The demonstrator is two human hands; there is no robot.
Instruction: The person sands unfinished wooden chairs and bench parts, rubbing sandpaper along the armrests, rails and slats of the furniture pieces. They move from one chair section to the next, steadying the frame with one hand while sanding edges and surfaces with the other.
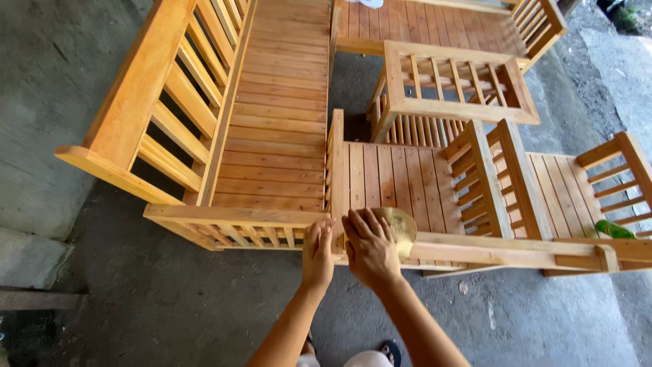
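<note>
With the left hand [318, 253] gripping the chair's armrest rail [502, 250] and the right hand [370, 248], fingers pressed flat, holding a tan sanding disc [401, 228] at its one o'clock, the disc risks slipping off the narrow edge.

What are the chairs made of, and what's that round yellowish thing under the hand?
The chairs and long bench look like solid wood: grain lines and separate slats show, with an orange-honey tint and slight sheen, perhaps stain or varnish. The round piece under the right hand looks like thin, worn sandpaper or cloth; I can't tell which. The left hand rests on the rail.
</note>
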